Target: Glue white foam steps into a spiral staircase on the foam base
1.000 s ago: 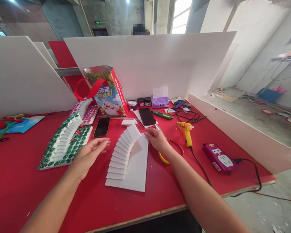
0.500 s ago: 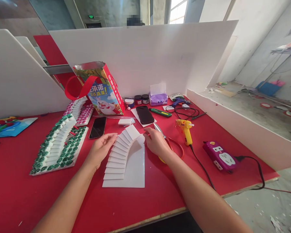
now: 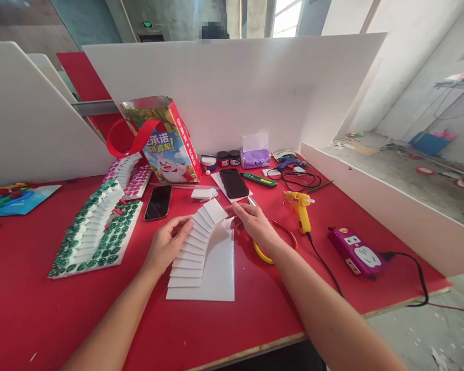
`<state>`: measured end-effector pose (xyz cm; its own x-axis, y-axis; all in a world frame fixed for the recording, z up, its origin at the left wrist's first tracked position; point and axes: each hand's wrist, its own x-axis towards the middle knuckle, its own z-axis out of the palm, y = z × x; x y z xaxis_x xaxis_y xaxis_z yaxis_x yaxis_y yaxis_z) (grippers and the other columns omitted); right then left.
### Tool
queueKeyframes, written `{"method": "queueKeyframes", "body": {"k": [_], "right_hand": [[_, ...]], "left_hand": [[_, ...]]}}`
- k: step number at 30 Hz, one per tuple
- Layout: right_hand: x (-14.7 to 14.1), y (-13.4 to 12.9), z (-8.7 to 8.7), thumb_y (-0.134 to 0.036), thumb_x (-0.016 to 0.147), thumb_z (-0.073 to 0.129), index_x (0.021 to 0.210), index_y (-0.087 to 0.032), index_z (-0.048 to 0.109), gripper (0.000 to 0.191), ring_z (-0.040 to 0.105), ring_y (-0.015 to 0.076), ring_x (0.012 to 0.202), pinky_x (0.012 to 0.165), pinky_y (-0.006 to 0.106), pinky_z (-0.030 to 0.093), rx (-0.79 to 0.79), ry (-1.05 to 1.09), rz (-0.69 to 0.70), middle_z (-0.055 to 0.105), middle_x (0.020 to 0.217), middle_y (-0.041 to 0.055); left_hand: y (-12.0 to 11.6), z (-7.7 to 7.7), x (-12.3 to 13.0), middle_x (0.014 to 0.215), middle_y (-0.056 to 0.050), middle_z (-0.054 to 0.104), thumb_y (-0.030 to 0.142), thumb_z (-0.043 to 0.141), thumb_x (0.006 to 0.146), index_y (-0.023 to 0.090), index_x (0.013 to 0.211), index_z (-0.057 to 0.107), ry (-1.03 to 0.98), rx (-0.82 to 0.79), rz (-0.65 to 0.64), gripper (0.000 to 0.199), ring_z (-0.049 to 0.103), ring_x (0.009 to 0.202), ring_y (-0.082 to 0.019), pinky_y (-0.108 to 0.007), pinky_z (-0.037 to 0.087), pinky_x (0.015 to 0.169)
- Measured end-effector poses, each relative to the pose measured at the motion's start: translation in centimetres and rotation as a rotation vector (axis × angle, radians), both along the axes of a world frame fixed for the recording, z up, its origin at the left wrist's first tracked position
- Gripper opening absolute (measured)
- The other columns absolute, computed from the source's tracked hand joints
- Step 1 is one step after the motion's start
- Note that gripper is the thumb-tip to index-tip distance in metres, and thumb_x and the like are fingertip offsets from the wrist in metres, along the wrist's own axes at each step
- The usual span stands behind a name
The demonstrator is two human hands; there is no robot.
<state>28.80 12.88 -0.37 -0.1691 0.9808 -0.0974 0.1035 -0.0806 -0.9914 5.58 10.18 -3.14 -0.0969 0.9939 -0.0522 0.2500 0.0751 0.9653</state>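
A curved white staircase model (image 3: 192, 248), made of thin overlapping board steps, rises from a flat white base sheet (image 3: 221, 275) on the red table. My left hand (image 3: 169, 243) grips the staircase's left edge near the upper steps, thumb and fingers closed. At the upper right, my right hand (image 3: 252, 222) has its fingertips closed at the edge of the top steps; part of the contact is hidden. Red-and-yellow-handled scissors (image 3: 263, 256) lie partly behind the right hand. A small stack of white cards (image 3: 203, 194) sits just beyond the staircase.
On the right are a yellow glue gun (image 3: 301, 212) and a purple power strip (image 3: 353, 252). A green-decorated stair model (image 3: 96, 232), a phone (image 3: 158, 202) and a gift bag (image 3: 166, 144) stand left. Behind are another phone (image 3: 234, 184), a green cutter (image 3: 258, 180) and tissues (image 3: 255, 157).
My left hand has moved inward, farther onto the staircase's left edge. My right hand has turned slightly at the top steps. The whole view has shifted a little.
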Motion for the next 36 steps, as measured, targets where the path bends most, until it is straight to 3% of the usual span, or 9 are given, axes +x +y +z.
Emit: {"method": "queueKeyframes", "body": {"k": [3, 9, 19, 30, 36], "right_hand": [[0.0, -0.2, 0.3, -0.068, 0.088, 0.056, 0.09, -0.015, 0.073, 0.056, 0.055, 0.0113, 0.048, 0.05, 0.024, 0.041, -0.063, 0.116, 0.029, 0.062, 0.06, 0.0011], [0.1, -0.5, 0.7, -0.051, 0.078, 0.073, 0.095, -0.016, 0.076, 0.04, 0.058, 0.0132, 0.062, 0.057, 0.025, 0.04, 0.032, 0.06, 0.031, 0.064, 0.066, 0.0001], [0.0, -0.6, 0.9, -0.046, 0.078, 0.072, 0.099, -0.015, 0.076, 0.038, 0.054, 0.0121, 0.058, 0.056, 0.025, 0.04, 0.045, 0.038, 0.032, 0.062, 0.062, -0.0016], [-0.1, -0.7, 1.1, -0.055, 0.082, 0.068, 0.089, -0.016, 0.074, 0.04, 0.052, 0.0108, 0.055, 0.05, 0.023, 0.036, 0.033, 0.028, 0.062, 0.061, 0.06, -0.0014], [-0.1, -0.5, 0.7, -0.054, 0.076, 0.077, 0.086, -0.016, 0.074, 0.039, 0.054, 0.0108, 0.054, 0.052, 0.023, 0.04, -0.044, 0.185, 0.06, 0.062, 0.06, -0.0015]], "left_hand": [[0.1, -0.2, 0.0, 0.112, -0.013, 0.075, 0.068, 0.069, 0.076, 0.017, 0.115, 0.069, 0.035, 0.003, -0.009, 0.064, 0.07, 0.101, -0.03, -0.039, 0.055, 0.083], [0.3, -0.6, -0.2, 0.113, -0.013, 0.075, 0.066, 0.067, 0.079, 0.017, 0.115, 0.07, 0.071, 0.033, -0.026, 0.06, 0.07, 0.102, -0.03, -0.039, 0.055, 0.084], [0.2, 0.0, -0.1, 0.114, -0.011, 0.074, 0.064, 0.063, 0.083, 0.018, 0.109, 0.07, 0.129, 0.076, -0.06, 0.054, 0.068, 0.102, -0.028, -0.04, 0.052, 0.092], [0.0, 0.7, 0.0, 0.113, -0.011, 0.075, 0.071, 0.054, 0.087, 0.019, 0.11, 0.072, 0.04, 0.072, 0.001, 0.06, 0.066, 0.113, -0.031, -0.04, 0.051, 0.096], [0.4, -0.3, -0.6, 0.123, -0.015, 0.071, 0.073, 0.045, 0.09, 0.016, 0.119, 0.068, -0.046, 0.06, 0.0, 0.068, 0.064, 0.118, -0.031, -0.045, 0.05, 0.101]]}}
